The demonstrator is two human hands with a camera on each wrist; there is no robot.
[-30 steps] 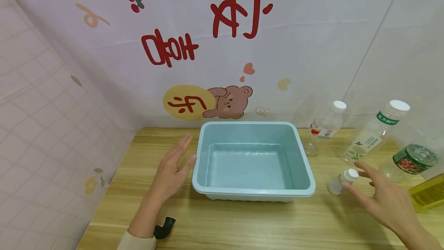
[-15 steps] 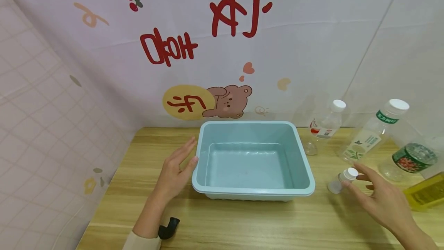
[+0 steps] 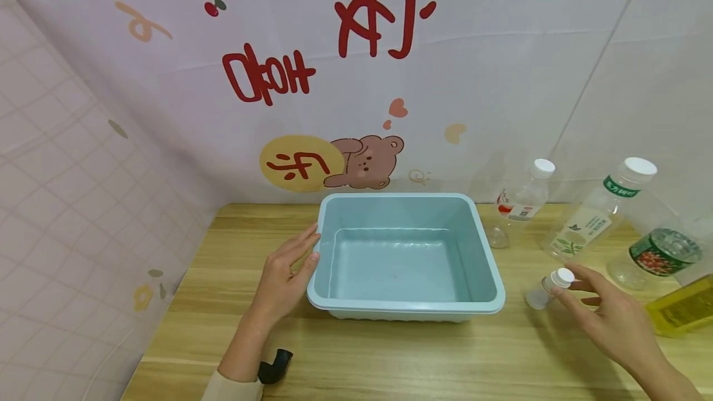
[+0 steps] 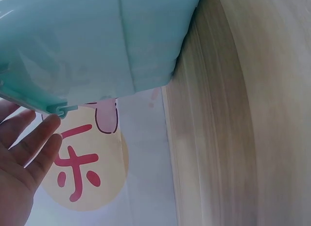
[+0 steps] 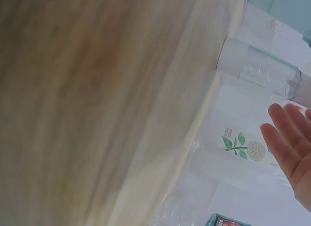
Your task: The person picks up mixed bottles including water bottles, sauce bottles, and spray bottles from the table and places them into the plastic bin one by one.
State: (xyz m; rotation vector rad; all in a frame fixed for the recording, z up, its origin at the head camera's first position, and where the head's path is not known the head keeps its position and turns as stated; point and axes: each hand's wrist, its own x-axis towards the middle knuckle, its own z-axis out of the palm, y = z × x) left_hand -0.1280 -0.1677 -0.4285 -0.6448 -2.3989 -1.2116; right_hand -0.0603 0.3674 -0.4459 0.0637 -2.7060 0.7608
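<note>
A light blue plastic basin [image 3: 405, 308] stands upright on the table. My left hand [image 3: 283, 277] is at its left side, fingers extended; in the left wrist view the fingertips [image 4: 52, 120] meet the rim's underside. At the right, a small clear bottle with a white cap [image 3: 564, 276] stands on the table. My right hand [image 3: 615, 320] is around the cap's level, thumb in front and fingers behind it, spread. In the right wrist view its straight fingers [image 5: 282, 138] are beside the small bottle [image 5: 265, 70], with a gap. Whether the thumb touches the cap, I cannot tell.
Behind the right hand stand clear bottles: one with a red label [image 3: 518, 206], a tall one with a green-banded neck [image 3: 590, 221], and one with a green label [image 3: 660, 258]. A yellow oil bottle [image 3: 682, 305] is at the right edge. A black bent piece [image 3: 275, 367] lies by the left forearm.
My left hand has moved right, from beside the basin onto its rim. The right hand has shifted slightly and stays at the small bottle, which has not visibly moved.
</note>
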